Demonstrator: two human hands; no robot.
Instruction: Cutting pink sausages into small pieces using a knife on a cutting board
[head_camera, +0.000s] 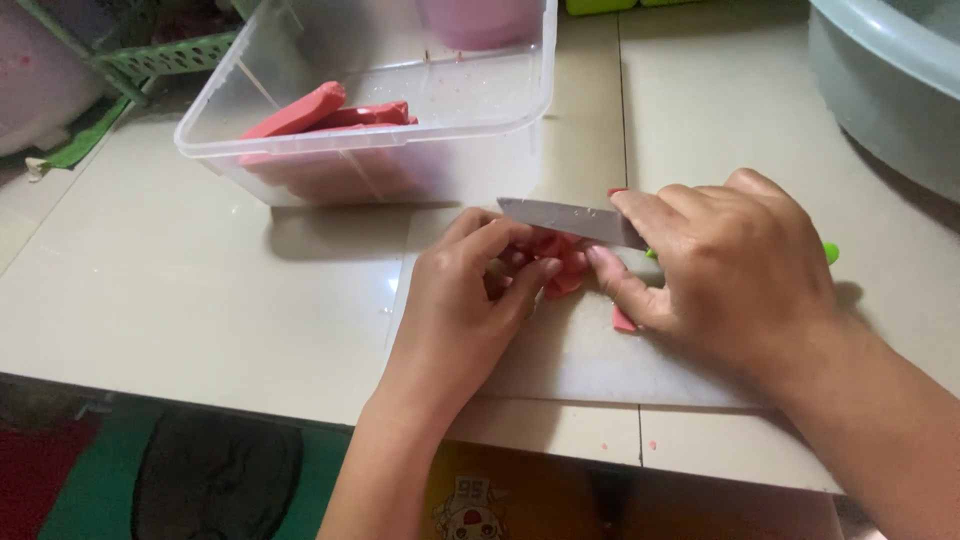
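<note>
I see my left hand (455, 305) curled over a small heap of pink-red sliced pieces (556, 262) on the pale translucent cutting mat (590, 350) that lies on the beige tiled table (170, 280), its fingers (520, 290) bent together and pressing the heap from the left. My right hand (735, 265) has its fingers clamped on the green-handled knife with a grey blade (570, 220), which lies flat just above the pieces, touching them. Behind stands the clear plastic box (480, 120) holding long pink-red bars (320, 115).

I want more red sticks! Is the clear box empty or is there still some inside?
Not empty. The clear box has no lid on, and several red sticks lie at its left end; the rest of its floor looks bare.
</note>
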